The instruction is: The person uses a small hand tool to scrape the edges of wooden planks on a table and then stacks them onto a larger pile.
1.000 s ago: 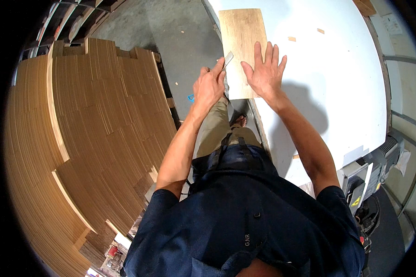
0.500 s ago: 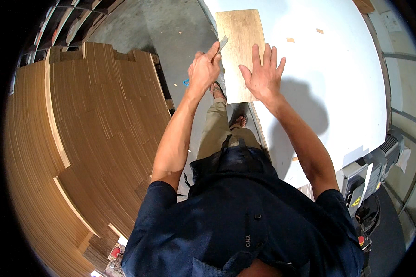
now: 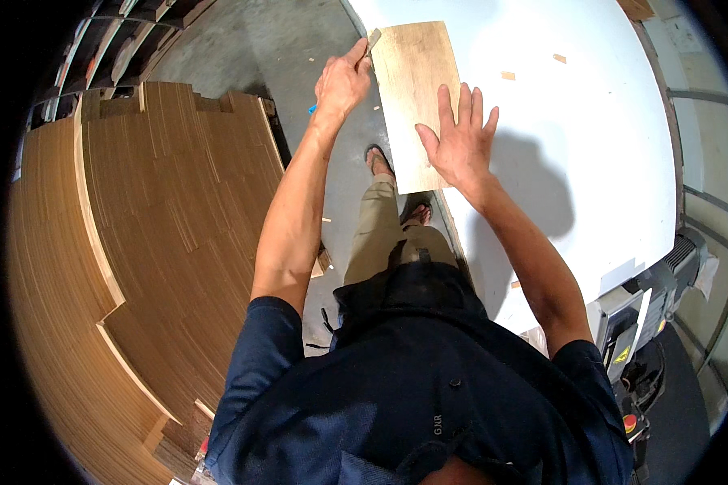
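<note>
Clock centred on the board, 12 at top of view. Left hand (image 3: 341, 83), at 10 o'clock, closed round a narrow, flat grey metal tool (image 3: 374, 39); its exposed end points to 1 o'clock, along the board's left edge near the upper corner; contact too fine to tell. Right hand (image 3: 463, 149), between 4 and 5, open, palm down, thumb and index finger over the board, outer fingers past its right edge. Beneath: pale tan, wood-grained rectangular board (image 3: 412, 89), lying on a broad white tabletop (image 3: 607, 145), lower-left corner overhanging. Two small tan scraps (image 3: 507, 76) toward 2. Sandalled left foot (image 3: 378, 162) at 7, on grey concrete floor (image 3: 299, 40). Large stack of thin brown boards (image 3: 170, 186) at 8. Grey machine with ribbed motor (image 3: 687, 252) between 4 and 5.
</note>
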Motion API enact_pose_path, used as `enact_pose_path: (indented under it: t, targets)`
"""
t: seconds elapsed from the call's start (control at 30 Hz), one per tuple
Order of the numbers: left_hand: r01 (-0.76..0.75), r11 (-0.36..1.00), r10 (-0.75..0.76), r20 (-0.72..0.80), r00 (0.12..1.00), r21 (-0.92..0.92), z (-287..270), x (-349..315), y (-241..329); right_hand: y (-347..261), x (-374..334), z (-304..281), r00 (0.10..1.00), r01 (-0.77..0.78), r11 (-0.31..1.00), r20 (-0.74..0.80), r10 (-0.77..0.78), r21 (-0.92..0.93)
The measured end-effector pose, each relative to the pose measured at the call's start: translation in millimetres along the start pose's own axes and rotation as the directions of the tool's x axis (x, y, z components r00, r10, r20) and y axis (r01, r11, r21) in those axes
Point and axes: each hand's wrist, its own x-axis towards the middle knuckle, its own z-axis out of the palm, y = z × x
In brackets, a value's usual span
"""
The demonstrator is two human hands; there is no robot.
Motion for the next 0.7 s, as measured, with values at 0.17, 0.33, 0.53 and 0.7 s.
enact_pose_path:
  t: [0.17, 0.33, 0.53, 0.7]
  targets:
    - [-0.055, 0.963, 0.017, -0.145, 0.989, -0.265, 7.1, 11.3, -6.4, -2.8, -0.3, -2.2, 1.0, -0.008, 0.999, -0.01, 0.008, 0.051]
    - [0.198, 0.895, -0.174, 0.097, 0.98, -0.399, 4.9, 10.9, 4.9, -0.9, 0.0, 0.0, 1.0, -0.029, 0.997, -0.005, 0.03, 0.077]
    - [0.309, 0.718, -0.256, 0.177, 0.95, -0.624, -0.4, 43.2, 2.2, 3.2, -4.3, 11.0, 0.996, 0.032, 0.999, -0.087, -0.028, 0.041]
    - [0.208, 0.867, -0.234, -0.002, 0.972, -0.454, 3.4, 35.5, -6.8, 9.7, -5.5, 18.2, 0.985, 0.075, 0.996, -0.161, -0.067, 0.042]
